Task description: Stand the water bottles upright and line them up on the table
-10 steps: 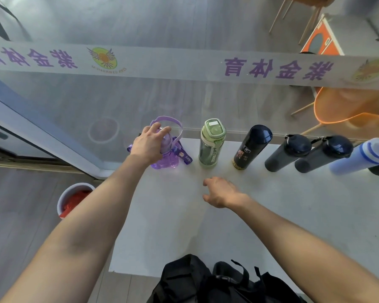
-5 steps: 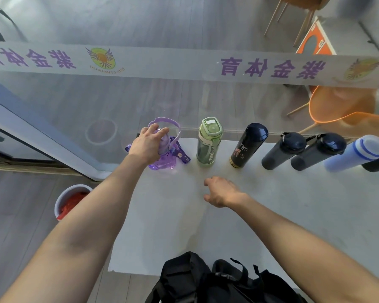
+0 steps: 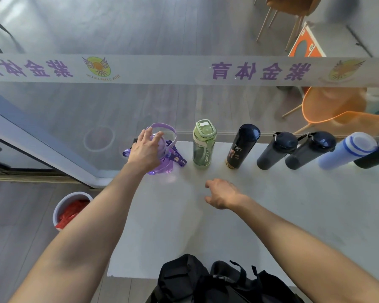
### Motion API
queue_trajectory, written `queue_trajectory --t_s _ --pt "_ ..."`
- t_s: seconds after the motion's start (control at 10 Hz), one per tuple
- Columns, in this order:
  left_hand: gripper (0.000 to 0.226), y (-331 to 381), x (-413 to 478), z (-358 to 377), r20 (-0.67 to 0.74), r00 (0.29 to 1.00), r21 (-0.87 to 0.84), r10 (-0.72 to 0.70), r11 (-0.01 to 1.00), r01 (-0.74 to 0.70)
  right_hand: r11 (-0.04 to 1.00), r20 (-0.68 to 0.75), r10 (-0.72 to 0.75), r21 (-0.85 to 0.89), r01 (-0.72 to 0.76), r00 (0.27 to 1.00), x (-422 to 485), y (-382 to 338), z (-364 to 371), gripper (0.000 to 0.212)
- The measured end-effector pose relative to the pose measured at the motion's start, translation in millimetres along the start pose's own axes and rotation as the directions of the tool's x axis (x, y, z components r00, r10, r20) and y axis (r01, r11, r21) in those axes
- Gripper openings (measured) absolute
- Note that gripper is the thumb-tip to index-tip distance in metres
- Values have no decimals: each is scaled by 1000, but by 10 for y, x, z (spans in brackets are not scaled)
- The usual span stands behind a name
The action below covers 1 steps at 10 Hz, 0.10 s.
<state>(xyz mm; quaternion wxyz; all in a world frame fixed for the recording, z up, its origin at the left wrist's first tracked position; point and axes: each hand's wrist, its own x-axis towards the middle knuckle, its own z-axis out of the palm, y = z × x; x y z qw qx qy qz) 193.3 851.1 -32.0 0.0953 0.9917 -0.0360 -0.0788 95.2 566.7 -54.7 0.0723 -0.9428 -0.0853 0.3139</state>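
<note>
My left hand (image 3: 148,149) is wrapped over the top of the purple bottle (image 3: 162,154), which stands at the far left corner of the table (image 3: 271,215), at the left end of the row, its strap spilling around the base. Just to its right stands the green bottle (image 3: 204,143), then the black flask (image 3: 242,146), two dark bottles (image 3: 276,150) side by side, the blue-and-white bottle (image 3: 346,150), and one more dark one cut off at the frame's edge; all look upright and roughly in line along the far edge. My right hand (image 3: 222,193) rests low on the table in front of the green bottle, fingers loosely curled, holding nothing. I judge this to be the last placement: the purple bottle is down and I am settling it. What comes next is to let go gently so it does not tip on its strap, and perhaps nudge it into line with the others. Against the earlier frames, little has changed: my left hand grips the same bottle in the same spot, and my right hand has barely shifted. Near me lies a black bag (image 3: 206,283); a bin with red contents (image 3: 71,209) sits on the floor to the left.
</note>
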Motion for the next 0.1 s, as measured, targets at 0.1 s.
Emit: queue_trajectory --t_s 0.1 --pt "87 6 -31 72 -91 996 -10 -26 1000 26 1000 -1 18 -2 -18 1000 -1 93 25 53"
